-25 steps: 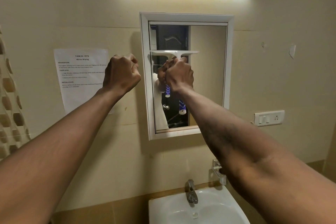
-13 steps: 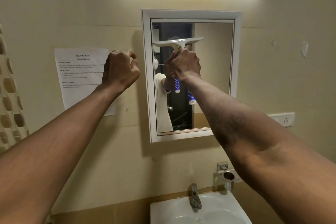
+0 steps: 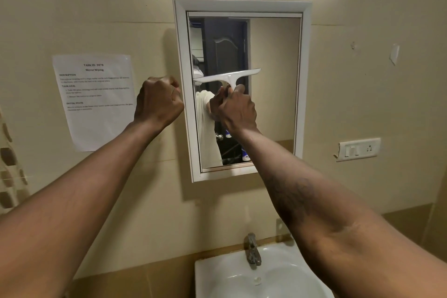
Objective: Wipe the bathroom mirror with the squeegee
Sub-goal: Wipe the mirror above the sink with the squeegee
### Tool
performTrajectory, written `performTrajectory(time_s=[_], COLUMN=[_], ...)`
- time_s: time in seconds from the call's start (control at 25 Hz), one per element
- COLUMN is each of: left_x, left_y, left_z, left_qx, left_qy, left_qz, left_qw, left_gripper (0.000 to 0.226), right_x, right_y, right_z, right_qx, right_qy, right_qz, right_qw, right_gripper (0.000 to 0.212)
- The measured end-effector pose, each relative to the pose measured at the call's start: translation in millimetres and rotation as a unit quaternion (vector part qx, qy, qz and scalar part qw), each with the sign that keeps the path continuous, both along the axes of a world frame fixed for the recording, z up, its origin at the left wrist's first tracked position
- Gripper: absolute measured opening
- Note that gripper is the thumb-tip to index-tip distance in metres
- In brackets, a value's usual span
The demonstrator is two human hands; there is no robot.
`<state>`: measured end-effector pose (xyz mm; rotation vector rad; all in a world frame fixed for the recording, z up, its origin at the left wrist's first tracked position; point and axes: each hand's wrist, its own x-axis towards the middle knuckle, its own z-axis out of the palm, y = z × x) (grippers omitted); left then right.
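Observation:
A white-framed mirror (image 3: 273,80) hangs on the beige wall above the sink. A white squeegee (image 3: 228,77) lies against the left half of the glass at mid-height, its blade tilted with the right end higher. My right hand (image 3: 238,110) is shut on the squeegee's handle just below the blade; most of the handle is hidden in the fist. My left hand (image 3: 157,101) is a closed fist holding nothing, raised in front of the wall right beside the mirror's left frame edge.
A printed task sheet (image 3: 96,101) is taped to the wall left of my left hand. A switch plate (image 3: 358,149) sits right of the mirror. Below are a white sink (image 3: 210,276) with a metal tap (image 3: 252,249) and a tube light along the top.
The view has shifted, so the mirror sits lower in frame. The squeegee and my right hand have come down the glass toward mid-height. My left fist keeps its place beside the frame.

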<state>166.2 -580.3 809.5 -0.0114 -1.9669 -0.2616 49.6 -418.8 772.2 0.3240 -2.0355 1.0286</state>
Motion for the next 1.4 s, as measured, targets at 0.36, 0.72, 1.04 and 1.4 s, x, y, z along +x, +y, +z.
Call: performTrajectory(time_s=[0.36,0.72,1.04,1.4], left_x=[3,5,1,-1], left_y=[8,13,21,24], left_z=[-15,-34,-68,-105], left_qx=[0.005,-0.002,0.019,0.046], left_qy=[-0.03,-0.041,-0.079,-0.134], left_qz=[0.004,0.007,0.008,0.013], left_qw=[1.0,0.999,0.997,0.99], left_gripper=[0.022,0.022,0.023,0.023], right_x=[26,39,42,49], right_y=[4,7,7,13], right_z=[-38,-89,-130,-165], right_qx=[0.012,0.024,0.036,0.062], right_qy=[-0.062,-0.108,-0.145,-0.169], right_qz=[0.028,0.027,0.021,0.021], right_qw=[0.998,0.994,0.989,0.983], right_gripper=[0.036,0.025,0.022,0.021])
